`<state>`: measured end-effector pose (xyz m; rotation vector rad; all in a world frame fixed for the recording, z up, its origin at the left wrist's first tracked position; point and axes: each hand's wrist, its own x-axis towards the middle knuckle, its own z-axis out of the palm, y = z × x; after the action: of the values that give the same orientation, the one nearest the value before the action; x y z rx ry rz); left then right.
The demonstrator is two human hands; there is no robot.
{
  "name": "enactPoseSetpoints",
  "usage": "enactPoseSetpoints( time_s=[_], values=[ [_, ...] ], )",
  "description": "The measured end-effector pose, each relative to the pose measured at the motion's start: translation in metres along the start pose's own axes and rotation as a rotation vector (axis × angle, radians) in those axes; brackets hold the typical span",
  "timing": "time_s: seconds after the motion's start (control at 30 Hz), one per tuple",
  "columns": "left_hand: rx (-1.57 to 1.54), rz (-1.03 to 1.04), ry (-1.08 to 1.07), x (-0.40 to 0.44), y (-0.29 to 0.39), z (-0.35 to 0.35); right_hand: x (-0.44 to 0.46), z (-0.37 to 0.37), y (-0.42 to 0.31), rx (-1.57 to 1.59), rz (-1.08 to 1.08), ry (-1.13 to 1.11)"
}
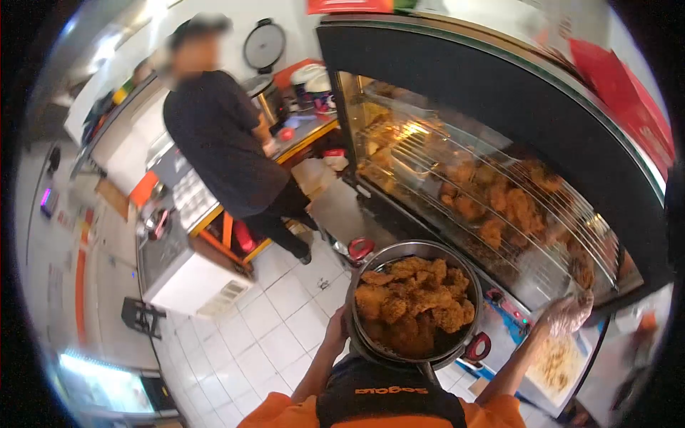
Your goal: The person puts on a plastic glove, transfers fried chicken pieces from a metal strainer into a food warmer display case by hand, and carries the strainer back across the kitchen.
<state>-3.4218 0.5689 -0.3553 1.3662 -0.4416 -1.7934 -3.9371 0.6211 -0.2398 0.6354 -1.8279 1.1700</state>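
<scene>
A round metal pot (361, 314) with red-trimmed handles is in front of my body, with a pile of fried chicken (414, 303) in it. My left hand (335, 332) is closed against the pot's left side, its fingers partly hidden by the pot. To the right, my right hand (569, 315) wears a clear plastic glove and reaches to the lower right end of the glass warming cabinet (492, 85). Its fingers appear closed on a brown piece of fried chicken (583, 271). More chicken pieces (524, 210) lie inside the cabinet around a wire rack (549, 192).
A person (217, 143) in dark clothes stands at the counter (303, 143) on the left. A tray with crumbs (560, 364) is below my right forearm. A white chest unit (193, 278) stands on the tiled floor (267, 328). Red boxes (621, 93) are on top of the cabinet.
</scene>
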Motion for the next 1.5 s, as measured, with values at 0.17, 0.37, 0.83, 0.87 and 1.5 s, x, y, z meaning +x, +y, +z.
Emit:
enactPoseSetpoints(
  time_s=[0.17,0.37,0.83,0.87,1.5],
  values=[
    [-0.074,0.083,-0.035,0.017,-0.019,-0.024,-0.019,-0.004,-0.071,0.045,-0.18,-0.137],
    [0.144,0.3,-0.049,0.034,-0.033,-0.037,-0.034,-0.009,-0.156,0.398,-0.113,-0.522],
    [-0.026,0.1,-0.173,-0.001,-0.015,-0.021,-0.072,0.014,-0.206,0.173,-1.128,-1.813],
    [-0.009,0.104,-0.164,-0.002,-0.012,-0.018,-0.054,0.011,-0.218,0.19,-1.127,-1.76],
    [0.013,0.097,-0.111,-0.003,-0.009,-0.019,-0.138,0.034,-0.318,0.444,-1.215,-1.745]
  ],
)
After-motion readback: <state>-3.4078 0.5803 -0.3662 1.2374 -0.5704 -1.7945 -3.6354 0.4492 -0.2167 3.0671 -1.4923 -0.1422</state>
